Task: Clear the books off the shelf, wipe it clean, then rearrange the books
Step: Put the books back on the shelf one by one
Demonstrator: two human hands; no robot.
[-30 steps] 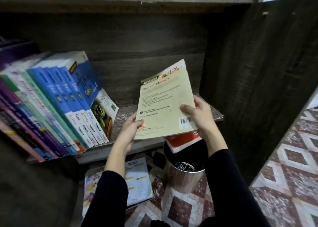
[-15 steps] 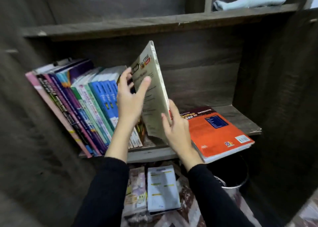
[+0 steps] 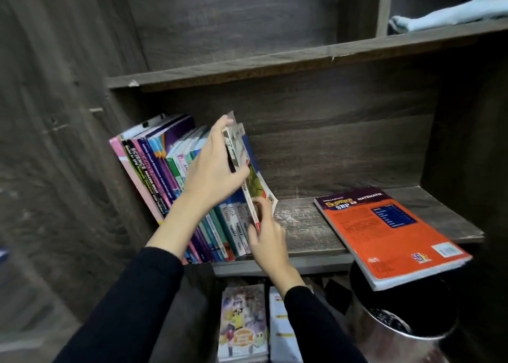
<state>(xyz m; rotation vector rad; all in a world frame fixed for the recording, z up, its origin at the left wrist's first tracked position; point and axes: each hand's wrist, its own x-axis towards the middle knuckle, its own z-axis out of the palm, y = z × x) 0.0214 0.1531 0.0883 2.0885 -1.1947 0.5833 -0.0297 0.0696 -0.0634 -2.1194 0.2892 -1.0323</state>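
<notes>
Thin pale softcover book (image 3: 257,185) is held upright-ish at centre of frame, tilted left, leaned vs. the right end of a row of colourful leaning books (image 3: 165,170) on the dark scratched wooden shelf (image 3: 302,225); its lower edge sits at or just above the shelf board, cannot tell if touching. Book is gripped near the top by the left hand (image 3: 211,170): fingers curled over the upper edge, thumb pressed on the cover face. Lower corner is pinched by the right hand (image 3: 268,236), fingers bent round the bottom of the spine. Both arms are covered by black sleeves, entering from the lower edge.

Right of centre, well apart from the held book, a thick orange-and-purple maths workbook (image 3: 384,230) is laid flat on the same shelf, with its near corner overhanging the front edge. Below it, lower right, a shiny round metal bin w/ black liner (image 3: 398,332) is seen. At bottom centre, two flat booklets (image 3: 242,321) are lying side by side under the shelf. An upper wooden shelf board (image 3: 275,57) is crossed above; at upper right a folded light-blue cloth (image 3: 450,13) is rested on it.
</notes>
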